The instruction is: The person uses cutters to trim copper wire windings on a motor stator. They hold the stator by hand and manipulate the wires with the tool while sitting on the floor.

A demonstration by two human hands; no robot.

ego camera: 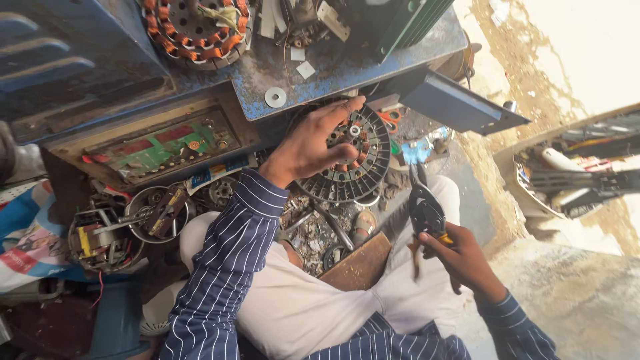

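Striped navy sleeves frame the view, person seated with knees in light trousers. Left hand (310, 147) is raised, fingers spread and curled over the rim of a round black fan stator (350, 160), thumb behind it, so the disc is pinched at its left edge and held upright with its face and copper-wound hub turned toward the camera, probably to keep the centre visible. Right hand (460, 257) sits lower, near the right knee, fingers wrapped tight around the orange-handled pliers (423, 213); their black jaws point up toward the stator but stay well apart from it. Cannot tell if the jaws are parted.

A wooden block (360, 267) lies between the knees, with loose metal scrap on the ground just above it. Blue metal bench (347, 67) stands right behind the stator, carrying a second stator with orange windings (197, 27) and a loose washer (275, 97). Under the bench edge sits a green circuit board (167, 147); left of the knee, a small motor assembly (100, 237) and a round housing (160, 213).
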